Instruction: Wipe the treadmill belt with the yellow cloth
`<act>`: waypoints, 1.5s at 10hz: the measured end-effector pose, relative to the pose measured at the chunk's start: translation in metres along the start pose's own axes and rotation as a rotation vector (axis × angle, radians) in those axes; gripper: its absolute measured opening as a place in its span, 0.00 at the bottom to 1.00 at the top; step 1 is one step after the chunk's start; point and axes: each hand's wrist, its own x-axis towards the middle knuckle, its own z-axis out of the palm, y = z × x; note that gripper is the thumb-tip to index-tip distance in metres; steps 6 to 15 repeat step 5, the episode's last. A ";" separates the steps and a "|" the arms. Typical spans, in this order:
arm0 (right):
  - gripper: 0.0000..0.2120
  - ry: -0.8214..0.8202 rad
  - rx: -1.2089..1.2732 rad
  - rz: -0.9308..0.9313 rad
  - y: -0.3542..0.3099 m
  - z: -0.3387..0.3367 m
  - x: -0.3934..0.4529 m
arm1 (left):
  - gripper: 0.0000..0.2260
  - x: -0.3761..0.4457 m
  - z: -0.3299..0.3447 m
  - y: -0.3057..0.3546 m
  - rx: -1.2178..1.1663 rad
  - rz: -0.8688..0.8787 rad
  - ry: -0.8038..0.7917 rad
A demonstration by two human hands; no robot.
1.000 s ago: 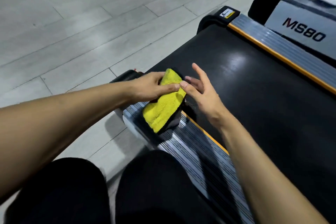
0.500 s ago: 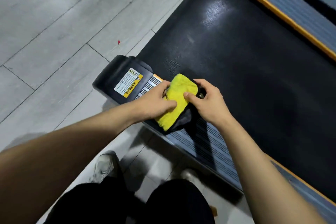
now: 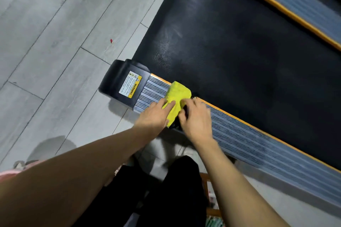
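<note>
- The yellow cloth (image 3: pixel 177 100) lies bunched on the ribbed grey side rail (image 3: pixel 258 145) of the treadmill, right at the orange strip that borders the black treadmill belt (image 3: pixel 230 46); its far end reaches the belt's edge, and most of it sits on the rail.
- A dark layer of the cloth shows under the yellow one, at its near end between the two hands.
- The left hand (image 3: pixel 154 117) rests on the cloth's left side: its fingers (image 3: pixel 170 104) lie fairly straight and together across the yellow fabric, pressing it down, with the thumb at the cloth's near edge.
- The right hand (image 3: pixel 196 118) is on the cloth's right side, its fingers curled over the fabric's edge and gripping it, knuckles raised; the fingertips are blurred.
- The cloth therefore sits between the two hands, its far half sticking out beyond the fingertips toward the belt.
- Just left of the cloth, the rail ends in a black end cap (image 3: pixel 118 81) carrying a yellow-and-white warning label (image 3: pixel 130 84).
- The treadmill stands on a grey tiled floor (image 3: pixel 55 42); a small red speck (image 3: pixel 111 40) lies on it, well apart from the machine.
- The person's dark trousers (image 3: pixel 166 195) fill the bottom of the view.
</note>
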 end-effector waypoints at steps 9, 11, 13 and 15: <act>0.26 -0.269 0.191 0.072 0.004 -0.032 -0.010 | 0.20 -0.007 -0.055 0.025 0.076 -0.047 -0.114; 0.26 -0.269 0.191 0.072 0.004 -0.032 -0.010 | 0.20 -0.007 -0.055 0.025 0.076 -0.047 -0.114; 0.26 -0.269 0.191 0.072 0.004 -0.032 -0.010 | 0.20 -0.007 -0.055 0.025 0.076 -0.047 -0.114; 0.26 -0.269 0.191 0.072 0.004 -0.032 -0.010 | 0.20 -0.007 -0.055 0.025 0.076 -0.047 -0.114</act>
